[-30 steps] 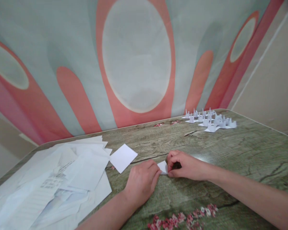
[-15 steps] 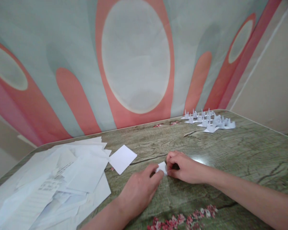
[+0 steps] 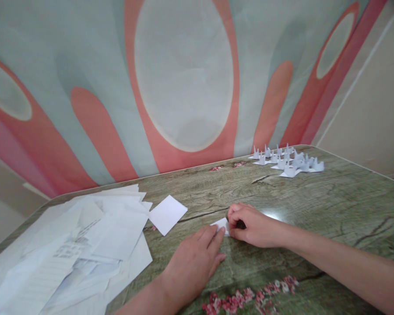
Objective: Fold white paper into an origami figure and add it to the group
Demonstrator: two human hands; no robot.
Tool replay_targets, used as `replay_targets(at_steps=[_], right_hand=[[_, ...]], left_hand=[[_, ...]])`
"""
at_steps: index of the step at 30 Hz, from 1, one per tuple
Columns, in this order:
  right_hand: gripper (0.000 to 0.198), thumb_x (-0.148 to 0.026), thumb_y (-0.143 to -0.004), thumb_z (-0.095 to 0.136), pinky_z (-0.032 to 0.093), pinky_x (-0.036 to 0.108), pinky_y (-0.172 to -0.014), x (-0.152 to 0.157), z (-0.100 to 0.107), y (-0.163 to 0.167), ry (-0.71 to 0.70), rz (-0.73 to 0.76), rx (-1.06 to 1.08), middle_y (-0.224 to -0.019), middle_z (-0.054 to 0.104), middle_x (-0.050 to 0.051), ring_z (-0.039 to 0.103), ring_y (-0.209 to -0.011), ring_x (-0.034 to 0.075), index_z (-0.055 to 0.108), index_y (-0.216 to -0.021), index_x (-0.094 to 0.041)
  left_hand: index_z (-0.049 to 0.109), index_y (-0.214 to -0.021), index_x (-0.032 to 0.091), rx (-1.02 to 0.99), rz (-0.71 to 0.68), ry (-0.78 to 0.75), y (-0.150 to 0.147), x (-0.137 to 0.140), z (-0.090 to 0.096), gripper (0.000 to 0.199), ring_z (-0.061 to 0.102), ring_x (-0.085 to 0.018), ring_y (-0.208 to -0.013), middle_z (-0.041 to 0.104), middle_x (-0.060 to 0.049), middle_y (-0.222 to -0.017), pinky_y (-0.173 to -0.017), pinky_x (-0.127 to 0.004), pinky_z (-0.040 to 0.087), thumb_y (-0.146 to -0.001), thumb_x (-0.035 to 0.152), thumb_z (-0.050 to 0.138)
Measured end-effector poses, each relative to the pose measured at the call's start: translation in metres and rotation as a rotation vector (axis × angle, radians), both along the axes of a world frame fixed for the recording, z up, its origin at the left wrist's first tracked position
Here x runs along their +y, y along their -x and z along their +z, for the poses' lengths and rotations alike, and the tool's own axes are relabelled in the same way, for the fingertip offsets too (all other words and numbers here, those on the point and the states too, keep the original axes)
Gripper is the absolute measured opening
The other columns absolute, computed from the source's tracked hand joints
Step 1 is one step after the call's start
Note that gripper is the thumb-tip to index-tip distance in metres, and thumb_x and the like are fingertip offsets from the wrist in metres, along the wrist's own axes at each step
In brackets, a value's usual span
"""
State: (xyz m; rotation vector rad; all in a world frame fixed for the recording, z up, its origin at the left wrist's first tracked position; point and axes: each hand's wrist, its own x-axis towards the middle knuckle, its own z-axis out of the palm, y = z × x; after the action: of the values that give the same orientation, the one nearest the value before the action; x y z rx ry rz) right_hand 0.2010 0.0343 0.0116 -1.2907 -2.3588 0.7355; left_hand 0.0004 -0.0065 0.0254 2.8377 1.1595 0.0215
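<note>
A small folded piece of white paper (image 3: 222, 223) lies on the wood-patterned table between my hands. My left hand (image 3: 197, 258) rests on its left part, fingers stretched out flat and thumb apart from it. At the right edge of the paper, my right hand (image 3: 249, 225) pinches it between thumb and curled fingers. The fingers cover some of the folds. A separate white paper square (image 3: 168, 215) lies flat, turned like a diamond, beyond my left hand.
A large loose heap of white sheets (image 3: 118, 232), some printed, covers the table's left side. Several folded paper cranes (image 3: 290, 169) stand close together at the far right. Behind the table (image 3: 331, 205) hangs a red and grey-green patterned backdrop (image 3: 190, 162).
My left hand has gone from pinching the paper with thumb and finger to lying flatter on it, fingers extended. My right hand keeps its pinch. The view has tilted slightly.
</note>
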Motion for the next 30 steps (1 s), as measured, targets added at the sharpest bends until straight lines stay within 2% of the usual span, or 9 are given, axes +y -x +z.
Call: replay_targets(at_steps=[7,20,25,28,30], right_hand=[[0.007,-0.014,-0.069,0.057,0.036,0.029,-0.076,-0.001,0.0,0.0,-0.027,0.018,0.014,-0.076,0.058,0.001,0.051,-0.076,0.015,0.057,-0.063,-0.017],[0.008,-0.009,-0.068,0.056,0.039,0.029,-0.075,0.0,0.001,-0.007,-0.02,0.071,0.061,-0.078,0.057,0.002,0.051,-0.077,0.016,0.054,-0.066,-0.017],[0.014,-0.009,-0.077,0.049,0.042,0.026,-0.07,0.002,0.021,-0.021,0.06,0.149,0.062,-0.082,0.059,0.002,0.054,-0.074,0.014,0.06,-0.081,-0.017],[0.025,-0.007,-0.082,0.043,0.042,0.028,-0.077,-0.004,0.033,-0.022,-0.028,0.23,0.006,-0.09,0.06,0.003,0.056,-0.081,0.015,0.063,-0.092,-0.02],[0.031,-0.005,-0.082,0.041,0.043,0.028,-0.077,-0.012,0.032,-0.019,-0.084,0.243,-0.039,-0.094,0.061,0.004,0.056,-0.084,0.015,0.063,-0.097,-0.021]], left_hand=[[0.042,-0.126,0.018,-0.001,0.016,-0.054,0.0,-0.002,-0.003,0.045,0.046,-0.025,-0.113,0.049,-0.01,-0.126,-0.093,-0.039,0.043,-0.085,0.033,0.051],[0.044,-0.125,0.017,0.036,0.014,-0.065,-0.002,-0.001,-0.001,0.043,0.047,-0.025,-0.112,0.051,-0.011,-0.124,-0.09,-0.039,0.045,-0.086,0.035,0.049],[0.045,-0.124,0.016,0.036,0.012,-0.071,-0.002,-0.002,-0.001,0.042,0.047,-0.026,-0.113,0.051,-0.012,-0.124,-0.089,-0.04,0.046,-0.085,0.033,0.05],[0.046,-0.123,0.015,0.038,0.006,-0.075,-0.002,-0.002,-0.001,0.041,0.048,-0.026,-0.111,0.052,-0.012,-0.122,-0.088,-0.04,0.047,-0.086,0.033,0.05],[0.046,-0.122,0.016,0.03,0.007,-0.076,-0.002,-0.002,-0.002,0.041,0.049,-0.026,-0.11,0.052,-0.012,-0.122,-0.087,-0.04,0.047,-0.086,0.034,0.05]])
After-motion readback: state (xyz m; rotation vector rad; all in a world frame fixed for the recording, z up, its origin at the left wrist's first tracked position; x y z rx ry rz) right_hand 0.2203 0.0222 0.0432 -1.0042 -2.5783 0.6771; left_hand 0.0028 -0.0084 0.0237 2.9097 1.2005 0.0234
